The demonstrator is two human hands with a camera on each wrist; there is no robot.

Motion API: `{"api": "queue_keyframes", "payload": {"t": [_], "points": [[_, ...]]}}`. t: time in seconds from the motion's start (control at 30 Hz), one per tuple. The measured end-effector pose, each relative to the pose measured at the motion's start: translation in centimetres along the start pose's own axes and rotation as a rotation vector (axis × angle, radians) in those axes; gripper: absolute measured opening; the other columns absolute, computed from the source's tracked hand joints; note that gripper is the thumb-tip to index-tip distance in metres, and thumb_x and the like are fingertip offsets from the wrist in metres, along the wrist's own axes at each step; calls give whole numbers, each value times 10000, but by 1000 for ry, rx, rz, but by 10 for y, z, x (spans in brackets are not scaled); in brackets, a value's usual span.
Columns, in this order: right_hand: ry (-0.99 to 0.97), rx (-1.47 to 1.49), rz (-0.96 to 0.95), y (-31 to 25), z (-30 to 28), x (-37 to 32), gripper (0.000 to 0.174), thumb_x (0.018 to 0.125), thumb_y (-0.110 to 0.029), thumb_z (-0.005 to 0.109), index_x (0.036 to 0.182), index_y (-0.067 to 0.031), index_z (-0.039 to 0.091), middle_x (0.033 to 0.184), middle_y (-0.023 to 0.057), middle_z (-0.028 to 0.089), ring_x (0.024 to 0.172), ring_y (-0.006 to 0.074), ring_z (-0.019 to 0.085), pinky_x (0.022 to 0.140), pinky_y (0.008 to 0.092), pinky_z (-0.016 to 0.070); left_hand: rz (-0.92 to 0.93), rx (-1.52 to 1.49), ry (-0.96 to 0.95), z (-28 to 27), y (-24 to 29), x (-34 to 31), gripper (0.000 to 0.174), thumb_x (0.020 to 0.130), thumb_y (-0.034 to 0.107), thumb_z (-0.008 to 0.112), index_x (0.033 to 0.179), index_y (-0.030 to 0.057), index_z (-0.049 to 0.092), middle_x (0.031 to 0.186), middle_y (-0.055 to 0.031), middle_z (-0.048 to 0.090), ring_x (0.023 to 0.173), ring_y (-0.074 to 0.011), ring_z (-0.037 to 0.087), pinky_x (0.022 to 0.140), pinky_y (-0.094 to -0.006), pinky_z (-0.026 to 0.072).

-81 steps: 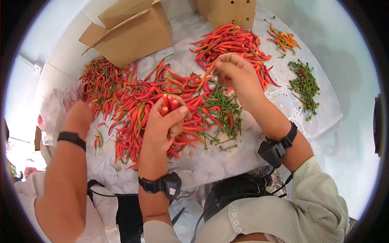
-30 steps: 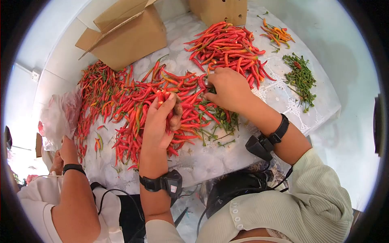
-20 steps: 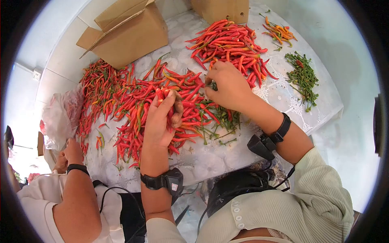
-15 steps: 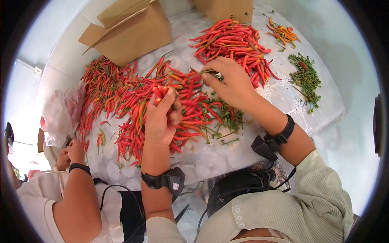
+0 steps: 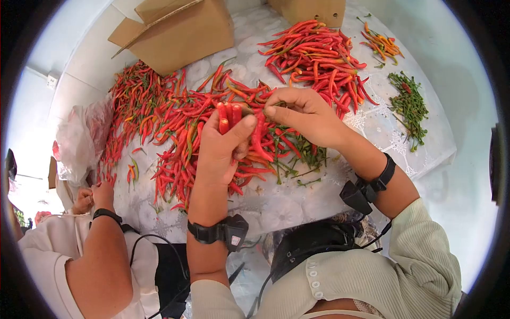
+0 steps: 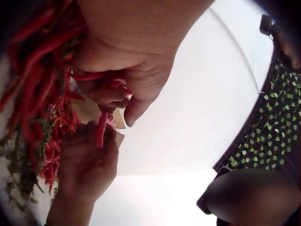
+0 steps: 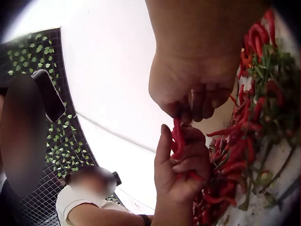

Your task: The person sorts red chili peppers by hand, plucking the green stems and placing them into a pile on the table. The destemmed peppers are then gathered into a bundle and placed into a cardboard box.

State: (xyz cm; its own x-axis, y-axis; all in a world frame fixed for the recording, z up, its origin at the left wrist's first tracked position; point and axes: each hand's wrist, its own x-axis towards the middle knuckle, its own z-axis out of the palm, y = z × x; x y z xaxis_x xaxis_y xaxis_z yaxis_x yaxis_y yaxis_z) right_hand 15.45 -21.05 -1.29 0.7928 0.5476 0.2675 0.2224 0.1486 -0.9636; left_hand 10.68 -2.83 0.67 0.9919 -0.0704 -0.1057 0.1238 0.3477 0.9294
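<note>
My left hand [image 5: 217, 154] grips a small bunch of red chilies [image 5: 229, 112], their pale stemless ends poking up above the thumb. Close beside it, my right hand [image 5: 312, 116] has thumb and forefinger pinched together at the upper end of another red chili [image 5: 258, 139], which slants down between the two hands. In the right wrist view, the right fingertips meet the top of a chili [image 7: 177, 133] standing up from the left hand. Below both hands spreads a heap of red chilies [image 5: 178, 159]. Green stems [image 5: 311, 154] lie under the right hand.
A second chili pile [image 5: 319, 58] lies farther back, before a cardboard box [image 5: 313, 10]. An open carton [image 5: 186, 37] stands back left. Orange chilies [image 5: 385, 45] and a stem pile [image 5: 408, 109] lie right. Another person's hands [image 5: 95, 196] are at left by a plastic bag [image 5: 79, 141].
My right hand lets go of an orange-red chili at the far pile, reaches into the heap, then comes with a chili to the left hand. The other person's hand draws back from the heap.
</note>
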Motion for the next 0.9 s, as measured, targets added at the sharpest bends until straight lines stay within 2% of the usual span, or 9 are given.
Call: {"api": "queue_keyframes", "payload": {"t": [0.17,0.27,0.47,0.67,0.77,0.9], "points": [[8,-47,25,-6,3,-3,131,877,-135,563,892,-9,597,804,-19,518,716,33,450,606,198,360,9,75,3,2,0,0,273,727,87,724,935,48,553,640,32,530,411,-17,378,362,-174,247],[102,-139,-95,0,7,-2,178,844,-195,598,853,-18,616,707,-8,559,634,46,476,554,217,383,6,90,6,4,-1,-1,269,724,86,726,931,48,558,638,39,531,407,-11,373,361,-174,233],[137,-242,36,-14,7,-3,166,812,-182,633,859,-23,625,715,11,596,653,56,513,569,226,412,-12,107,20,1,-3,1,247,726,88,720,913,42,565,638,35,545,405,-4,367,358,-172,220],[75,-49,58,-11,5,-1,178,817,-180,633,856,-7,625,727,1,605,657,57,527,598,214,421,-21,105,-22,0,-1,0,218,736,78,699,909,32,574,665,1,587,388,-2,357,345,-170,202],[56,191,65,-4,7,1,188,826,-191,624,856,-6,625,734,-12,603,645,51,517,587,201,407,-42,86,-36,1,1,-1,216,745,73,686,924,23,576,660,-1,588,379,-4,349,338,-168,206],[36,301,190,-6,2,1,186,833,-209,601,854,-26,627,731,-23,593,617,49,500,566,189,382,-45,46,-63,0,1,-2,205,768,71,665,943,11,576,675,-7,595,378,-5,349,335,-161,222]]}}
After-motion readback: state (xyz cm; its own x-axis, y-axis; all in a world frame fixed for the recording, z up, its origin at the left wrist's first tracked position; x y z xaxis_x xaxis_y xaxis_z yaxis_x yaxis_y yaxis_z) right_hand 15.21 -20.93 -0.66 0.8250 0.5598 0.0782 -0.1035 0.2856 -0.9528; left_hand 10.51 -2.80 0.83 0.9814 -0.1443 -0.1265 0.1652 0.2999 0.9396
